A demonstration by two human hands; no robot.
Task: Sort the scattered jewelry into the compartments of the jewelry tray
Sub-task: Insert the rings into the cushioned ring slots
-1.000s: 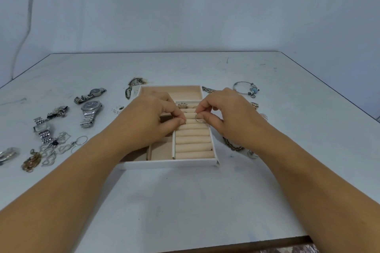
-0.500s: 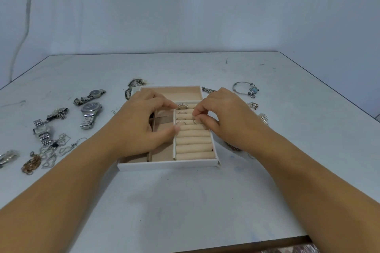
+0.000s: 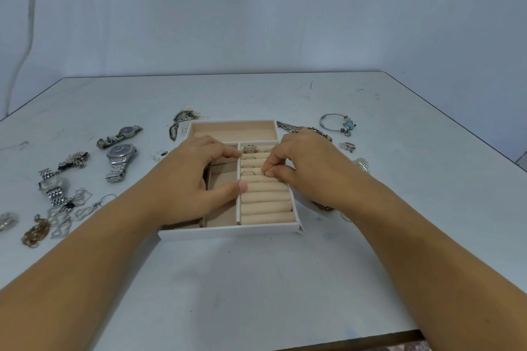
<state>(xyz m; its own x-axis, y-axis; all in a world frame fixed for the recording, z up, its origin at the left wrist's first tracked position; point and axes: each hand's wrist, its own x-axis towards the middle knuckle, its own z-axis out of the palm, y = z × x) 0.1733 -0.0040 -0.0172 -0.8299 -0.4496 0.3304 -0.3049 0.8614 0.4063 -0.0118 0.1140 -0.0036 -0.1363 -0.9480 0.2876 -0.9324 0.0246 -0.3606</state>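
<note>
Hands over white jewelry tray (image 3: 228,232): our left hand (image 3: 194,182) has pulled away, open, thumb bracing beige ring rolls (image 3: 266,208); right hand (image 3: 305,168) curled, fingertips (image 3: 268,173) pressing slot, ring hidden, hold unclear, probably seated.

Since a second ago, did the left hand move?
Yes: left hand drew leftward off the beige ring rolls, thumb nearer the front wall of the white jewelry tray.

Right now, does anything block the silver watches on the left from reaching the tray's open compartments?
The left hand lies over the white jewelry tray's small left compartments, between them and the nearest silver metal-band watch. The long back compartment is uncovered.
</note>
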